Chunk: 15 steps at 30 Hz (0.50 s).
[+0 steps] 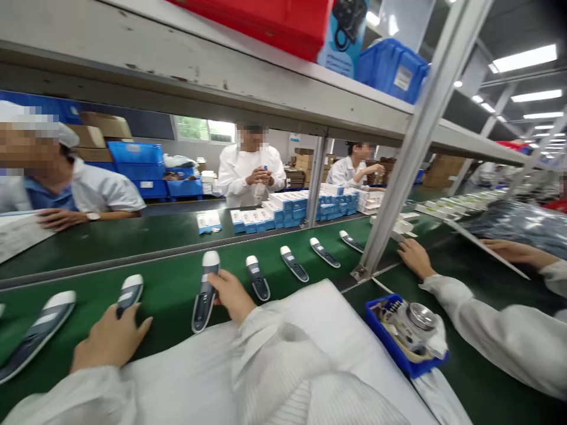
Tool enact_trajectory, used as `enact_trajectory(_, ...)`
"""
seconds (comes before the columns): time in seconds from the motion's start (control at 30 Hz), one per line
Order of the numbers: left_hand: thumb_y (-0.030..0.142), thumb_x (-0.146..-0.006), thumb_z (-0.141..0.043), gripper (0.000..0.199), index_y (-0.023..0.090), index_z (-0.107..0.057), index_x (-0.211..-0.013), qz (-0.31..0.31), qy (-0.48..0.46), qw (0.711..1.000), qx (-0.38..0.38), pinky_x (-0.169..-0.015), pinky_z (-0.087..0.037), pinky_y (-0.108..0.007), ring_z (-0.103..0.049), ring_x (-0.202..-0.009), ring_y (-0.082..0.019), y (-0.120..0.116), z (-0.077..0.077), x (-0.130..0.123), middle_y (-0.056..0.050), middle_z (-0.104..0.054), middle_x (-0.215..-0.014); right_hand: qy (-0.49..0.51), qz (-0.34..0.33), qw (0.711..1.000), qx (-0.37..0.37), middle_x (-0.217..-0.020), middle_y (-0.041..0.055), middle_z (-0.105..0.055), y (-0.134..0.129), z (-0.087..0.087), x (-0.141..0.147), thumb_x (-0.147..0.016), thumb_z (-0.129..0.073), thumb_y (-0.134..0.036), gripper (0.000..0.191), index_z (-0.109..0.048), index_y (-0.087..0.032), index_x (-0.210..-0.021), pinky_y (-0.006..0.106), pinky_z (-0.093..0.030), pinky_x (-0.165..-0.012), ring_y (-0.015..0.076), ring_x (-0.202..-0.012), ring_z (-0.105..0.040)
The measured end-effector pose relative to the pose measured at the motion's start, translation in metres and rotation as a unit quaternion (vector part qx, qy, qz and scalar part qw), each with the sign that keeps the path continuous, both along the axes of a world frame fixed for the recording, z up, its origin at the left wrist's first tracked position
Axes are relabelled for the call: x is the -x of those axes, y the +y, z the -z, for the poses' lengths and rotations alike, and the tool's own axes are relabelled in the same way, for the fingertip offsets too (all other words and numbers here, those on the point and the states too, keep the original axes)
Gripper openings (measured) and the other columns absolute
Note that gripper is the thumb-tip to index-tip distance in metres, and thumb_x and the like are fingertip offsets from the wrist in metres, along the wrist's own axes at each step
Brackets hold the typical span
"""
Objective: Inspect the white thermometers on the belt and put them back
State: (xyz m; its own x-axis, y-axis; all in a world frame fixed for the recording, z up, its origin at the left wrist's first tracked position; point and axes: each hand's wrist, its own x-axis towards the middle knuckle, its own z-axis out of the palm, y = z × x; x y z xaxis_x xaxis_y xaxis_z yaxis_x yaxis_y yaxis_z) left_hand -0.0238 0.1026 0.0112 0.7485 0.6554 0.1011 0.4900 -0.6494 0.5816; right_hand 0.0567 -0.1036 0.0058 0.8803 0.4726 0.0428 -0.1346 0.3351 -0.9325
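Device (pixel 205 301) pinched in the right hand (pixel 233 295); left hand (pixel 108 336) partly covers second unit (pixel 132 290), can't tell if it's gripping.

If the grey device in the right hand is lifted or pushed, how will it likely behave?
The grey device is probably stiff: held at one side by the right hand, it shows no sag. Its slim, plastic-looking body suggests low weight. Its long, flattish shape would likely slide on the green belt rather than roll.

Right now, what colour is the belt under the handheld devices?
The belt is green, clearest in the head view.
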Motion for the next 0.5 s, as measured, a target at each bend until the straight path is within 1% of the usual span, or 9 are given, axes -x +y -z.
enact_trajectory(0.07, 0.035, -0.077, -0.054, 0.029, 0.02, -0.056, -0.102, 0.014, 0.061, 0.992, -0.109, -0.089, -0.039, -0.055, -0.045, -0.116, -0.043, -0.012, -0.001, 0.003, -0.016, -0.047, -0.127, 0.001, -0.006, 1.0, -0.004, -0.064, -0.0054, -0.051, 0.0, 0.005, -0.001, -0.065, -0.065, -0.05, 0.03, -0.058, -0.022, -0.074, 0.023, -0.039, -0.052, 0.0095, -0.058, -0.048)
enact_trajectory(0.1, 0.029, -0.079, -0.049, 0.03, 0.018, -0.055, -0.107, 0.021, 0.069, 0.988, -0.139, -0.088, -0.04, -0.053, -0.048, -0.115, -0.041, -0.016, -0.001, 0.004, -0.018, -0.048, -0.126, 0.003, -0.008, 1.0, -0.002, -0.064, -0.0051, -0.051, -0.001, 0.007, -0.001, -0.064, -0.065, -0.051, 0.032, -0.058, -0.022, -0.076, 0.022, -0.039, -0.052, 0.0097, -0.059, -0.049)
enact_trajectory(0.17, 0.013, -0.077, -0.045, 0.038, 0.016, -0.054, -0.113, 0.011, 0.051, 0.989, -0.141, -0.088, -0.042, -0.047, -0.05, -0.115, -0.038, -0.02, -0.001, 0.005, -0.02, -0.052, -0.121, 0.004, -0.016, 1.0, 0.007, -0.064, -0.0047, -0.051, -0.001, 0.013, 0.0, -0.063, -0.066, -0.051, 0.033, -0.058, -0.021, -0.076, 0.021, -0.038, -0.051, 0.0099, -0.06, -0.05)
enact_trajectory(0.2, 0.009, -0.074, -0.044, 0.042, 0.014, -0.054, -0.114, 0.002, 0.02, 0.992, -0.121, -0.09, -0.041, -0.044, -0.05, -0.116, -0.036, -0.021, -0.001, 0.005, -0.02, -0.055, -0.118, 0.004, -0.022, 1.0, 0.014, -0.064, -0.0045, -0.052, 0.0, 0.016, 0.001, -0.062, -0.066, -0.051, 0.034, -0.058, -0.021, -0.076, 0.021, -0.037, -0.05, 0.0102, -0.06, -0.05)
enact_trajectory(0.23, 0.006, -0.072, -0.044, 0.046, 0.014, -0.053, -0.117, -0.014, -0.018, 0.997, -0.076, -0.092, -0.041, -0.043, -0.05, -0.117, -0.035, -0.021, -0.001, 0.007, -0.02, -0.057, -0.115, 0.006, -0.027, 0.999, 0.023, -0.064, -0.0041, -0.053, 0.0, 0.019, 0.002, -0.062, -0.067, -0.05, 0.034, -0.059, -0.021, -0.077, 0.021, -0.037, -0.049, 0.0106, -0.06, -0.051)
enact_trajectory(0.3, 0.005, -0.071, -0.046, 0.053, 0.015, -0.048, -0.123, -0.04, -0.124, 0.988, 0.087, -0.091, -0.042, -0.04, -0.052, -0.116, -0.032, -0.021, -0.001, 0.01, -0.017, -0.058, -0.114, 0.012, -0.03, 0.998, 0.046, -0.065, -0.0033, -0.055, 0.001, 0.026, 0.004, -0.062, -0.067, -0.05, 0.036, -0.059, -0.022, -0.083, 0.021, -0.035, -0.046, 0.0117, -0.058, -0.053)
enact_trajectory(0.37, 0.008, -0.073, -0.047, 0.052, 0.016, -0.046, -0.124, -0.039, -0.236, 0.93, 0.278, -0.082, -0.047, -0.035, -0.057, -0.109, -0.027, -0.024, -0.001, 0.016, -0.016, -0.059, -0.115, 0.01, -0.019, 0.997, 0.069, -0.063, -0.0035, -0.056, 0.002, 0.032, 0.004, -0.063, -0.066, -0.049, 0.038, -0.058, -0.023, -0.091, 0.021, -0.033, -0.044, 0.0119, -0.054, -0.052)
enact_trajectory(0.4, 0.009, -0.074, -0.046, 0.047, 0.017, -0.049, -0.121, -0.026, -0.274, 0.902, 0.333, -0.076, -0.049, -0.031, -0.059, -0.105, -0.024, -0.027, -0.001, 0.018, -0.014, -0.06, -0.114, 0.005, -0.009, 0.997, 0.079, -0.063, -0.0038, -0.056, 0.003, 0.034, 0.003, -0.065, -0.065, -0.048, 0.039, -0.057, -0.023, -0.094, 0.021, -0.033, -0.044, 0.0118, -0.052, -0.051)
enact_trajectory(0.5, 0.013, -0.072, -0.051, 0.033, 0.018, -0.057, -0.104, 0.05, -0.364, 0.795, 0.483, -0.06, -0.047, -0.021, -0.062, -0.09, -0.016, -0.039, -0.002, 0.024, -0.009, -0.062, -0.108, -0.02, 0.025, 0.994, 0.101, -0.064, -0.0041, -0.057, 0.006, 0.031, -0.004, -0.068, -0.062, -0.046, 0.039, -0.054, -0.024, -0.1, 0.023, -0.035, -0.045, 0.0125, -0.051, -0.051)
